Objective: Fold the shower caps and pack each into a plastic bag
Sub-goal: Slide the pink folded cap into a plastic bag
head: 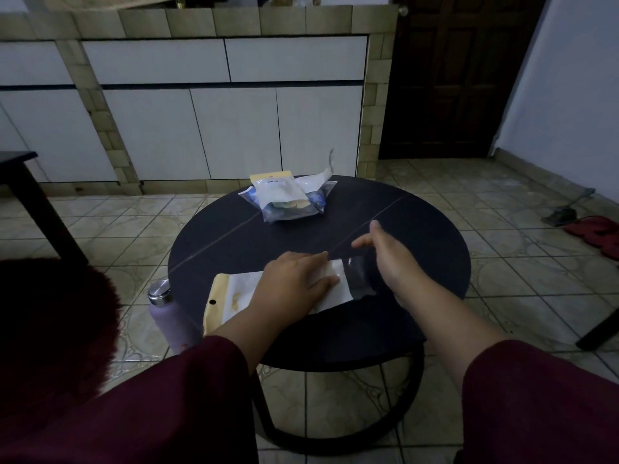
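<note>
1. Plastic bag (234, 298), head view: it lies flat on the near edge of the round dark table (418, 229), its cream header strip with a punched hole turned toward the person's left and its mouth toward the right. Something pale shows through it, probably a folded shower cap, though the dim light leaves that unsure.

2. Left hand (294, 279): it rests palm down on the bag's right half, fingers straight and close together, pressing the film to the table. Keeping this pressure flat and even should push air out toward the mouth and stop the contents from bunching.

3. Right hand (385, 252): it sits just beside the bag's open end, where a clear flap (360, 276) extends past the white part. The thumb and forefinger point away from the person; whether the lower fingers pinch the flap I cannot tell, as the wrist hides them.

4. To do the step well, I judge the flap should be drawn taut and folded over squarely while the left hand holds the bag steady; a skewed pull would crease the seal.

5. Far side of the table: a pile of packed bags (288, 195) lies well apart from both hands.

6. Floor at the left: a lilac bottle (167, 316) stands just beside the table.
</note>
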